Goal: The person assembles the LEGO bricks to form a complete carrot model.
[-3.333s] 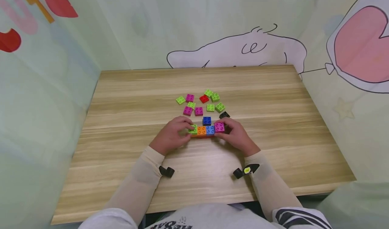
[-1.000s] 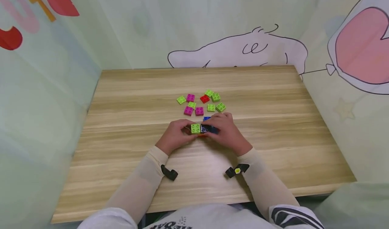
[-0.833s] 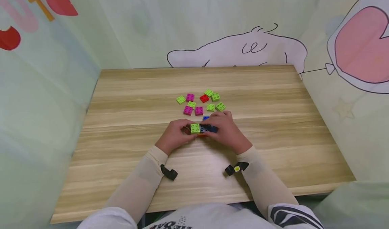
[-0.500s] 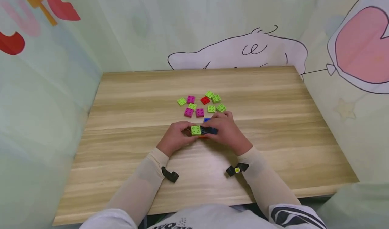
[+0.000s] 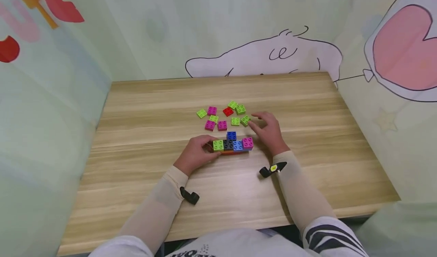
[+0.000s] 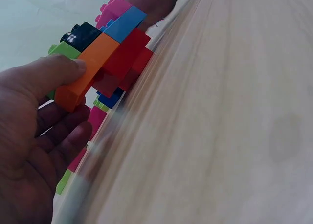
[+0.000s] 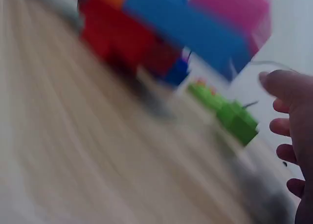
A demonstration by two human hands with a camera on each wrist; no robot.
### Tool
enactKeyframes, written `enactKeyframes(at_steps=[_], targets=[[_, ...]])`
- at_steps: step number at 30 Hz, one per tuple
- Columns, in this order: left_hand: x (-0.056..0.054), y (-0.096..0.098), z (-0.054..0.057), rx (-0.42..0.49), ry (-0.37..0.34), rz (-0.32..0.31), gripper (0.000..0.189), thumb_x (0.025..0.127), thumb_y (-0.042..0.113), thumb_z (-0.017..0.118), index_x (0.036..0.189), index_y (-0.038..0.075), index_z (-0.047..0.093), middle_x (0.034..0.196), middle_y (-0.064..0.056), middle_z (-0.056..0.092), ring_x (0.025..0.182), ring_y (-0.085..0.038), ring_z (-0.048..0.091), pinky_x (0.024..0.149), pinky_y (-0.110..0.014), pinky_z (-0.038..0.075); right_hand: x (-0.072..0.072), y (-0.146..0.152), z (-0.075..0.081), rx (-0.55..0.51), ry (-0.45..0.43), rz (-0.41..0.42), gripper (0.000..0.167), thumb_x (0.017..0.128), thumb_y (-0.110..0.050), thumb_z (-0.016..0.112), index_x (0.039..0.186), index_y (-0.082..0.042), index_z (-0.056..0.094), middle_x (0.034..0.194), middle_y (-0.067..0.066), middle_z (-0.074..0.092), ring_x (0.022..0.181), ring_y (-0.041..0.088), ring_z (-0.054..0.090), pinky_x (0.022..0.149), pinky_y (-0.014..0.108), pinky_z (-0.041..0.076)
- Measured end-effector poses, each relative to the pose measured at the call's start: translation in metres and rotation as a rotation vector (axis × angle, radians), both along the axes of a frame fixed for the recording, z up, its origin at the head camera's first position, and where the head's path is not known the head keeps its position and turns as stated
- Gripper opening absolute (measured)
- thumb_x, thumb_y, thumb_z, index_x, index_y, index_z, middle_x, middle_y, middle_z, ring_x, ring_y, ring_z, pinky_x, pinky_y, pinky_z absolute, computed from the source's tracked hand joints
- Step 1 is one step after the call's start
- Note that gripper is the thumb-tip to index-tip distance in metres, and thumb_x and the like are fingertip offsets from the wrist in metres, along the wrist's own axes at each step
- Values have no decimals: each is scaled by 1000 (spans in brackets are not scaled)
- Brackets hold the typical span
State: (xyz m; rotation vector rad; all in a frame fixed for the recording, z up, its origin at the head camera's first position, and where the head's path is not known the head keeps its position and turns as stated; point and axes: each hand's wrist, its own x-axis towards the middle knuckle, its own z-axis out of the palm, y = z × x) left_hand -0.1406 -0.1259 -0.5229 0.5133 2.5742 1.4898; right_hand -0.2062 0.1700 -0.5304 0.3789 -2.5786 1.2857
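A block structure of toy building bricks stands near the table's middle. Its red bricks [image 6: 120, 62] are lowest, an orange brick [image 6: 93, 62] and a blue brick [image 6: 125, 24] lie over them. On top, in the head view, sit a lime green brick [image 5: 218, 145], a black brick [image 5: 228, 144] and a magenta brick [image 5: 247, 143]. My left hand [image 5: 196, 154] pinches the structure's left end, thumb on the orange brick. My right hand [image 5: 270, 132] is beyond its right end, thumb and fingers apart beside a loose green brick [image 5: 245, 120], holding nothing.
Several loose bricks lie behind the structure: magenta bricks [image 5: 222, 125], more green ones [image 5: 235, 121] and a red brick [image 5: 228, 111]. A dark blue brick [image 5: 231, 135] shows right behind it. The wooden table [image 5: 146, 116] meets printed cloth walls [image 5: 153, 29] at the back and sides.
The black brick, earlier loose on the table, now sits on the structure beside the green one. My right hand has left the structure and moved away and right. My left hand keeps its grip.
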Motion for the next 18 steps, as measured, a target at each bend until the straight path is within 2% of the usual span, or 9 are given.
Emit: enactKeyframes(at_steps=[4, 8, 10, 14, 16, 18], targets=[[-1, 0, 1, -6, -11, -9, 39, 81, 18, 90, 117, 16, 77, 103, 3, 73, 89, -16, 67, 80, -35, 59, -16, -1, -3, 170, -144, 10, 50, 91, -36, 80, 134, -12, 68, 135, 11, 65, 130, 33, 52, 114, 57, 34], [-1, 0, 2, -2, -7, -20, 39, 82, 18, 90, 118, 16, 76, 104, 2, 73, 89, -16, 67, 80, -34, 59, -20, -5, -1, 227, -169, 18, 49, 91, -31, 80, 134, -13, 68, 133, 11, 67, 128, 34, 54, 114, 57, 34], [-1, 0, 2, 6, -5, -22, 39, 82, 17, 90, 118, 16, 76, 104, 2, 73, 89, -16, 68, 80, -34, 60, -18, -5, 0, 205, -175, 6, 48, 92, -30, 79, 135, -12, 68, 132, 11, 67, 126, 33, 55, 114, 55, 36], [-1, -1, 0, 13, -4, -18, 38, 82, 17, 90, 117, 16, 77, 104, 3, 73, 88, -16, 68, 79, -33, 60, -7, -2, 2, 52, -153, -21, 44, 93, -27, 79, 133, -13, 69, 128, 10, 68, 121, 29, 58, 110, 53, 42], [-1, -2, 0, 14, -2, -17, 38, 82, 17, 90, 117, 16, 77, 103, 3, 73, 88, -15, 68, 79, -33, 60, 0, 0, 6, -40, -96, -11, 40, 92, -22, 80, 130, -13, 71, 124, 9, 69, 118, 27, 59, 106, 53, 45], [-1, -2, 0, 14, -1, -15, 37, 82, 18, 89, 117, 16, 77, 103, 3, 73, 88, -15, 68, 79, -34, 60, 9, 2, 10, -106, -23, 35, 37, 91, -16, 80, 126, -12, 73, 120, 8, 70, 115, 25, 60, 102, 54, 46]])
